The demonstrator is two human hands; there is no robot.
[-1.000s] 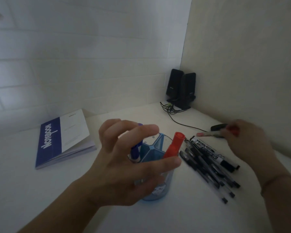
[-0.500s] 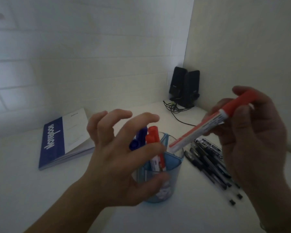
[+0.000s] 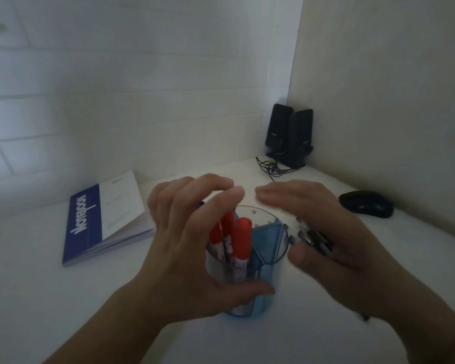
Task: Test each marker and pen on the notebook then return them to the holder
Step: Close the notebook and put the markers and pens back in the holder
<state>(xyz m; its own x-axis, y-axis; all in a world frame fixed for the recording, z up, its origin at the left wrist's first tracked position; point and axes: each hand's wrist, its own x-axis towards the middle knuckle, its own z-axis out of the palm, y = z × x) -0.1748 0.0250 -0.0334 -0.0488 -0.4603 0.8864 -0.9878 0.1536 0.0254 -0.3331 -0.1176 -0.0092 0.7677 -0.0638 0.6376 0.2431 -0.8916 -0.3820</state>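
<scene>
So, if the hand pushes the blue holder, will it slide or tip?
The holder is tall, with red markers standing above its rim, so it probably tips. The left hand round it should steady it.

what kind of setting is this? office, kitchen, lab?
Most likely a home or office desk set into a wall corner: a pair of black speakers with cables, a computer mouse, a notebook and a blue pen holder on a white tabletop.

Dim, soft-focus, dark vignetted corners
</scene>
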